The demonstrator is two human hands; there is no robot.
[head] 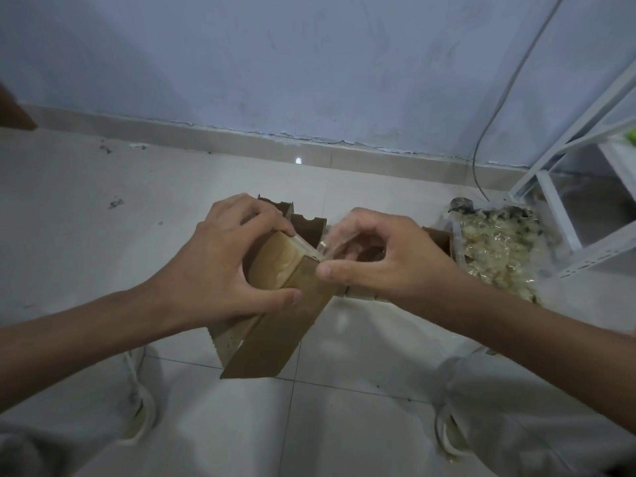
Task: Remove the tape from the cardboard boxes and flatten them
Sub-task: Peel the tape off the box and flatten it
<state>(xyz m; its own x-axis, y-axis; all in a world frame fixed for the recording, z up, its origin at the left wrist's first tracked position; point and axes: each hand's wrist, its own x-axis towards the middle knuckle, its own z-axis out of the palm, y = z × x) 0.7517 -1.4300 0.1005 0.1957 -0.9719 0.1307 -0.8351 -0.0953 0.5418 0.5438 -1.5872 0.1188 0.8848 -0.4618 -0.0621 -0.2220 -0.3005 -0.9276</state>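
Note:
A small brown cardboard box (pixel 275 325) is held tilted above the tiled floor, one flap hanging open toward me. My left hand (pixel 220 263) grips its upper left side, fingers over the top and thumb on the front face. My right hand (pixel 375 256) pinches a strip of clear tape (pixel 325 247) at the box's top right corner; the strip is lifted off the edge. Behind the box, more brown cardboard (pixel 303 222) lies on the floor, partly hidden by my hands.
A heap of crumpled clear tape and plastic (pixel 495 249) lies on the floor at the right. A white metal rack (pixel 564 187) stands at the right edge, with a cable (pixel 481 146) hanging down the wall. My knees and shoes are at the bottom corners.

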